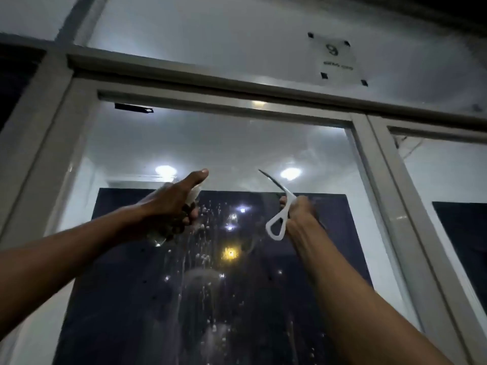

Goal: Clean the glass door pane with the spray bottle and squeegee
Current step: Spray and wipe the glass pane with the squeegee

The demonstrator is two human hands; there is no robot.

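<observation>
Wet glass pane (224, 299), unreadable sign (336, 57) above

Left hand (171, 204): raised, fingers curled round the spray bottle (168, 222), thumb stretched upward.
Right hand (299, 209): raised beside it, gripped the squeegee (279, 209) handle.
Forearms: both angled upward.

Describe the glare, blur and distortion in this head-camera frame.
Head view: dim scene; round ceiling-light reflections glare on the glass door pane; wide-angle lens bends the door frame; the right hand and squeegee are motion-blurred; the left hand hides most of the clear spray bottle; droplets streak the glass.
</observation>
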